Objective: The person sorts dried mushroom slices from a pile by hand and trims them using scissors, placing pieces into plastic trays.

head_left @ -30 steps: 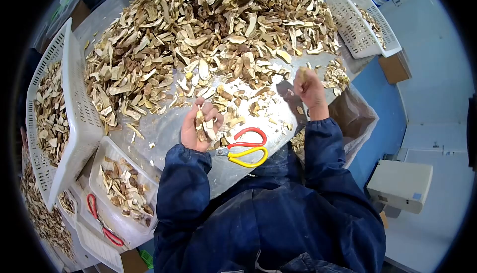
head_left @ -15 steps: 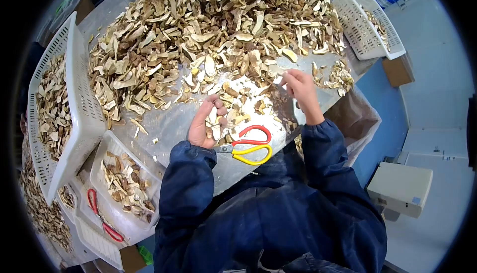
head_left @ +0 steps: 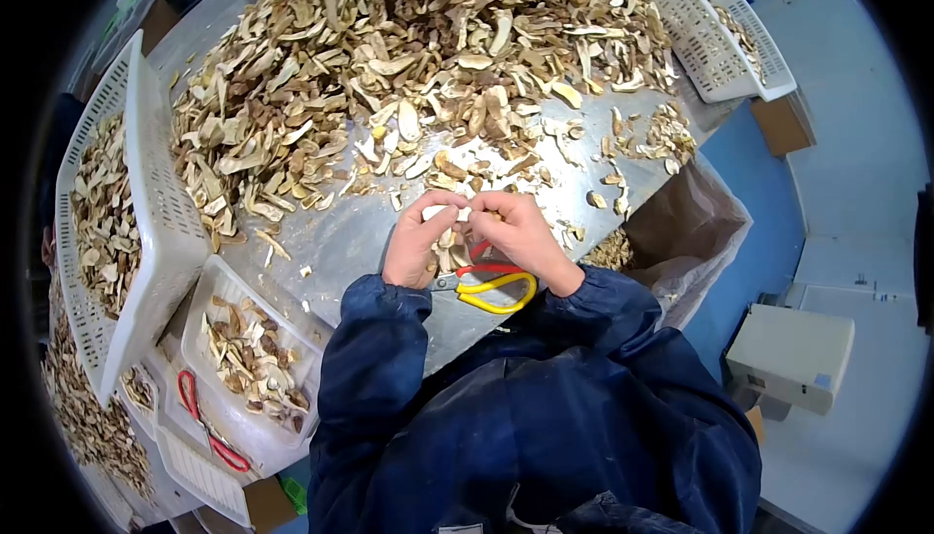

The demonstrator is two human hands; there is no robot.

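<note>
My left hand (head_left: 416, 240) is closed around a pale dried slice (head_left: 446, 213) above the metal table (head_left: 365, 232). Touching the slice's right side, my right hand (head_left: 518, 232) pinches with thumb and fingers; the fingertips of both hands meet there. Below them lie scissors with one red and one yellow handle (head_left: 498, 306), the red handle partly covered by my right hand. Beyond my hands rises a large heap of dried brown and cream slices (head_left: 409, 57), with small loose pieces at its near edge.
A tall perforated white basket (head_left: 146, 174) of slices stands left, near a white tray (head_left: 316, 359) and red-handled scissors (head_left: 197, 417). Another white basket (head_left: 686, 33) is at the upper right. A lined bin (head_left: 715, 232) sits right, below a small pile (head_left: 669, 135).
My right hand has come left and down from the small pile's side to meet my left hand. My left hand has turned inward, and my right now partly covers the red scissor handle.
</note>
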